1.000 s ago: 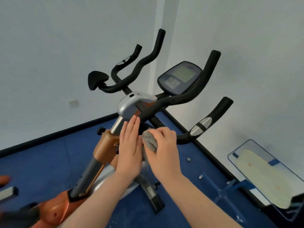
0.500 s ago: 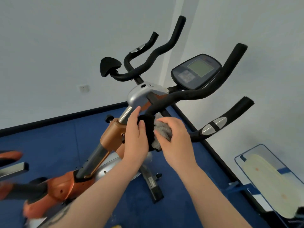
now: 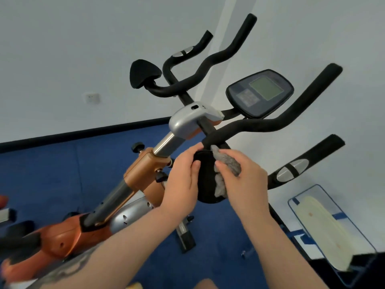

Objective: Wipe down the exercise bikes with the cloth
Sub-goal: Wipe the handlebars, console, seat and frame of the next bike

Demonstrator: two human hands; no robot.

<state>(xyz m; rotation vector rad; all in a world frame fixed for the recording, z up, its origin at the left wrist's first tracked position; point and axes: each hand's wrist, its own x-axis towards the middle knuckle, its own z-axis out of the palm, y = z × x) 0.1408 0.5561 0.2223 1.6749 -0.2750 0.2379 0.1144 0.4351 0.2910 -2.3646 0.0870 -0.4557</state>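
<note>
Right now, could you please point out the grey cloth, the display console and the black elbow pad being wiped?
grey cloth (image 3: pixel 228 163): head view, bunched middle.
display console (image 3: pixel 260 92): head view, screen face.
black elbow pad (image 3: pixel 206 178): head view, bare top surface.

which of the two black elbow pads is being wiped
The near pad, low between both hands: the left hand grips its edge and the right hand presses the cloth on it. The far pad is untouched.
</note>
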